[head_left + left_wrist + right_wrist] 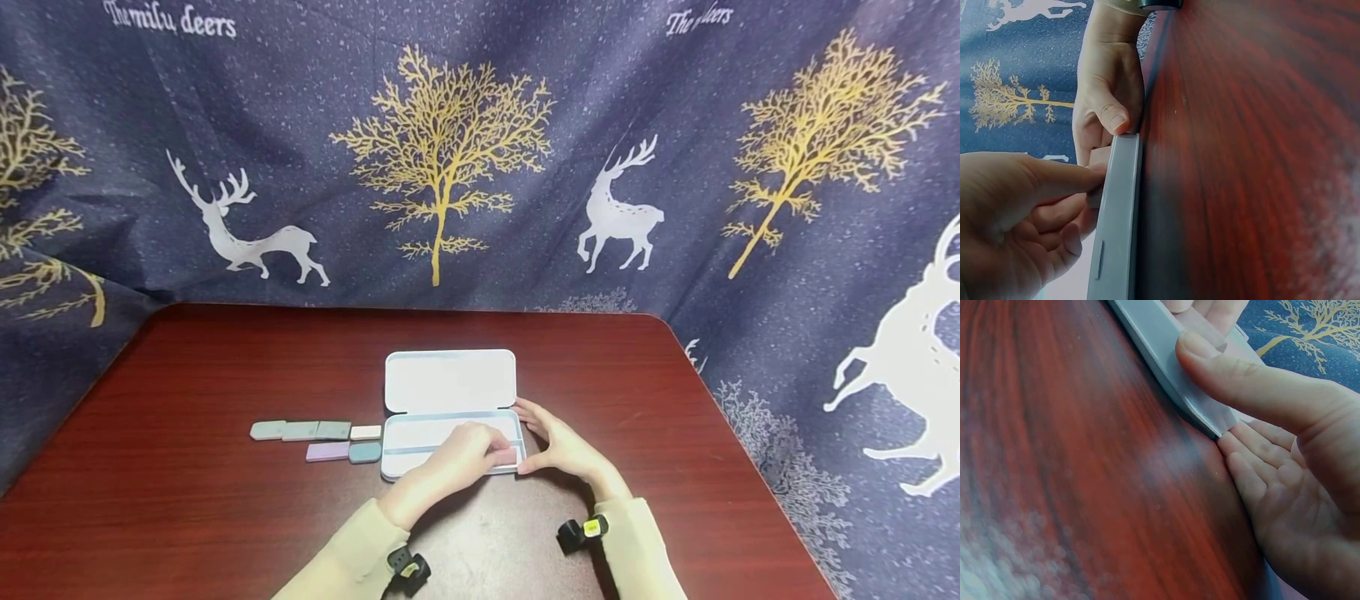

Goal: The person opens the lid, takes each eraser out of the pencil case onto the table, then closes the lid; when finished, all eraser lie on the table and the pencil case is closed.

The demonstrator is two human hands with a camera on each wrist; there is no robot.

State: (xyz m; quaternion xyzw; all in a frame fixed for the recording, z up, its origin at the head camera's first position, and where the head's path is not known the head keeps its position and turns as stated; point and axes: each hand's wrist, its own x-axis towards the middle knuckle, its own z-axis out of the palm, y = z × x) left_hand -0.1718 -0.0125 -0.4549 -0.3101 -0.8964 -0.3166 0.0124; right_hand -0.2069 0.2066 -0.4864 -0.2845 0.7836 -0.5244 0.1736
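A white case with light-blue edges (pixel 450 381), like a pencil box, lies on the table with its lid folded back. A divider runs along its tray. My left hand (pixel 465 454) reaches over the tray and pinches a dusty-pink block (pixel 506 457) at the right end of the front compartment. In the left wrist view, thumb and fingers hold the block (pixel 1101 156) just behind the case's front wall. My right hand (pixel 564 450) grips the case's right end, thumb on the front corner and fingers along the far side. The block's lower part is hidden.
Left of the case lie several flat blocks in two rows: grey-green ones (pixel 301 431), a cream one (pixel 366 432), a lilac one (pixel 327 452) and a teal one (pixel 365 452). The reddish-brown table (pixel 187 517) ends at a dark patterned cloth (pixel 510 250) behind.
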